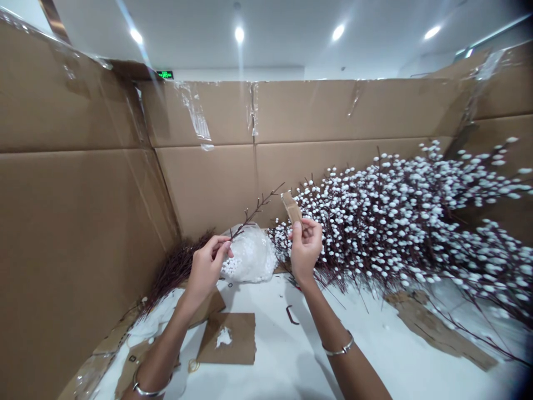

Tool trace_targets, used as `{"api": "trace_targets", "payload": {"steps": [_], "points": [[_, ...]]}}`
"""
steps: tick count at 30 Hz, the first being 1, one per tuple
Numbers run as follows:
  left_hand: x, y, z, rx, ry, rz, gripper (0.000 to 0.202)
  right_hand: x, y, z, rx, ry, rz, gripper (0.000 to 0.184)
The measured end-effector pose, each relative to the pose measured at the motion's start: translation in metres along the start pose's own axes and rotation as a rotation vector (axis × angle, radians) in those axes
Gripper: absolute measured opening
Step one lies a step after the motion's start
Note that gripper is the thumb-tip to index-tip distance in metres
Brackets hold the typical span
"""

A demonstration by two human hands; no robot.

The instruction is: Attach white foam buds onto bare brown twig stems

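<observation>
My left hand (210, 261) pinches the lower end of a bare brown twig (257, 209), which slants up to the right and bears small pale tips. Between the fingers of my right hand (306, 247) is a narrow strip of cardboard (291, 206), held upright near the twig's upper end but apart from it. Behind and between my hands sits a clear plastic bag (252, 253) with many small white balls in it. Right of my right hand lies a large heap of branches with white berries (375, 216).
Tall cardboard walls (200, 183) stand left, behind and right. A bundle of bare dark twigs (177, 269) lies at the left. On the white tabletop (275, 344) are a square cardboard piece (233, 344) with a white smear, a small dark bent piece (291, 315) and torn cardboard (441, 330).
</observation>
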State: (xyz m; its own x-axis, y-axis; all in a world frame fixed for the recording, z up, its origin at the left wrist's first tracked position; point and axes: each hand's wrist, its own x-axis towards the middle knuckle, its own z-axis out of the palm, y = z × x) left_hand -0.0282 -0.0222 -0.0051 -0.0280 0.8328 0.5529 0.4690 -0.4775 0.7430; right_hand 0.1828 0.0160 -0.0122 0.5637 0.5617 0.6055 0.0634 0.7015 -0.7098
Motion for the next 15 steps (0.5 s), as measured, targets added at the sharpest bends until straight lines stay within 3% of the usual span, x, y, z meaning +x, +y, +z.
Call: {"api": "trace_targets", "payload": {"steps": [15], "points": [[0.0004, -0.0014, -0.0033, 0.002, 0.014, -0.015, 0.025, 0.0007, 0.0050, -0.0010, -0.046, -0.030, 0.002, 0.017]]}}
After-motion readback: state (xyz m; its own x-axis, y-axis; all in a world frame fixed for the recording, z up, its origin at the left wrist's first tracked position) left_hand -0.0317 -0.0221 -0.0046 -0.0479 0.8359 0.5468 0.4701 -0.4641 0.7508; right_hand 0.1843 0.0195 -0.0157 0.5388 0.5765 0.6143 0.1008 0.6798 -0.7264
